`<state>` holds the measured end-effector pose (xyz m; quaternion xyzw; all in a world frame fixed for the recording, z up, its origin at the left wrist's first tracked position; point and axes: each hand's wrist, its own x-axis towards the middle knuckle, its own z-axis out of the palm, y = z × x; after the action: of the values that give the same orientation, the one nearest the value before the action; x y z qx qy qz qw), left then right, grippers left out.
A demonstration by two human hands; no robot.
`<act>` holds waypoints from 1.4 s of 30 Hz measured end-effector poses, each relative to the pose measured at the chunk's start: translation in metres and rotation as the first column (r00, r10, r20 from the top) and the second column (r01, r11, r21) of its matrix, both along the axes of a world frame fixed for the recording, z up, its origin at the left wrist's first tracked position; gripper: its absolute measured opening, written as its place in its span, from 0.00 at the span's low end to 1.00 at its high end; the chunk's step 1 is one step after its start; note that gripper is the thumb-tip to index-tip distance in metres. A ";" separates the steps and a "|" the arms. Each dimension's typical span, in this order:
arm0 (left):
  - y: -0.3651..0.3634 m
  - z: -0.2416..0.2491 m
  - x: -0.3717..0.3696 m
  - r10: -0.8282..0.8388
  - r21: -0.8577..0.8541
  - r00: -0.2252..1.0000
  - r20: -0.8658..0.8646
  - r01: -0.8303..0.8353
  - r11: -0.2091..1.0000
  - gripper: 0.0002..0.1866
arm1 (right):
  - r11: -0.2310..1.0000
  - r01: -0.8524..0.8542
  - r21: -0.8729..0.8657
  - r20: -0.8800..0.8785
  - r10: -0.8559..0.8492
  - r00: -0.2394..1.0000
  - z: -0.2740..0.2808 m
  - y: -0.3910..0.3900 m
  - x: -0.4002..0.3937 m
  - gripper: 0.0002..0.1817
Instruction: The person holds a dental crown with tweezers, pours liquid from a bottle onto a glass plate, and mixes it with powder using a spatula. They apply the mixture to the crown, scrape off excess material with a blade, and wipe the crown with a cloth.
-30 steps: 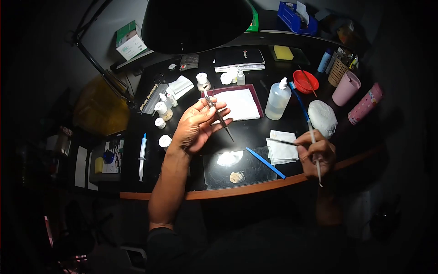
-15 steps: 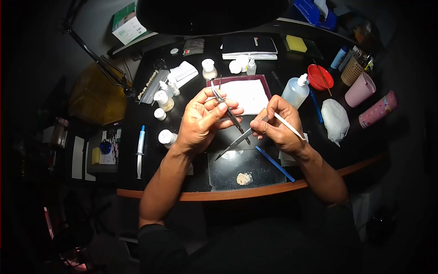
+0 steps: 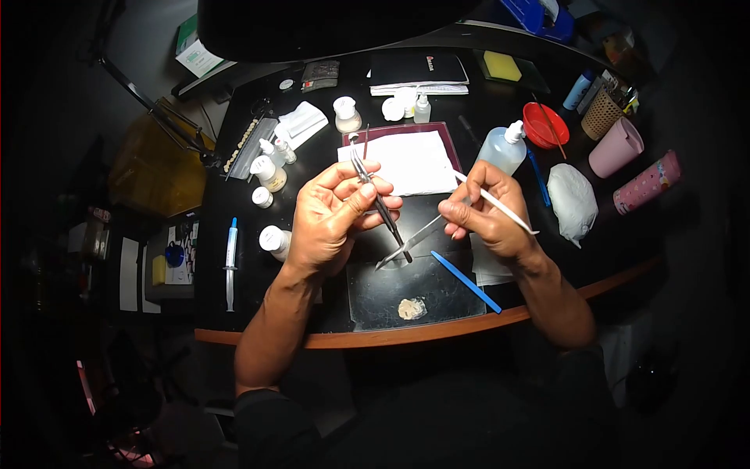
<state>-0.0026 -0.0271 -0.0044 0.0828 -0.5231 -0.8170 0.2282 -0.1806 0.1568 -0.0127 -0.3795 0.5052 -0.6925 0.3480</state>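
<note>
My left hand is closed on dark-handled tweezers, their bent metal tip up and the handle end slanting down to the right. Whether the tip grips anything is too small to tell. My right hand pinches a thin metal spatula, its blade pointing down and left, crossing the lower end of the tweezers. A white stick-like tool also rests among the right fingers. Below both hands lies a glass slab bearing a small beige lump of paste. A blue-handled tool lies across its right side.
Behind the hands, a folded white tissue covers a maroon tray. A squeeze bottle, red bowl and white bundle stand right. Several jars, including one, and a syringe are left. A dark lamp head hangs above.
The view has shifted slightly, carrying the table leftward in the picture. The spatula tip has come closer to the tweezers' lower end and now crosses it. Both hands keep their holds.
</note>
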 end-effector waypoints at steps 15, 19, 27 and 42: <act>0.001 -0.006 -0.002 -0.022 -0.002 1.000 -0.022 0.022 1.000 0.16 | 0.997 -0.073 0.027 0.053 0.072 0.996 -0.002 -0.005 0.013 0.18; 0.004 -0.009 -0.002 -0.061 0.033 0.997 -0.043 0.063 0.997 0.18 | 0.987 -0.138 0.079 0.107 0.130 0.986 0.001 -0.002 0.023 0.18; 0.007 -0.008 -0.004 -0.025 0.036 0.999 -0.025 0.026 0.999 0.18 | 0.990 -0.136 0.035 0.084 0.133 0.988 -0.001 -0.005 0.026 0.17; 0.008 -0.010 -0.005 -0.011 0.040 0.999 0.031 0.010 0.999 0.17 | 0.985 -0.156 0.074 0.137 0.145 0.980 -0.003 -0.005 0.028 0.17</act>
<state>-0.0072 -0.0191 -0.0144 0.0973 -0.5107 -0.8270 0.2141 -0.1530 0.1515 -0.0157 -0.3553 0.4801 -0.6655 0.4476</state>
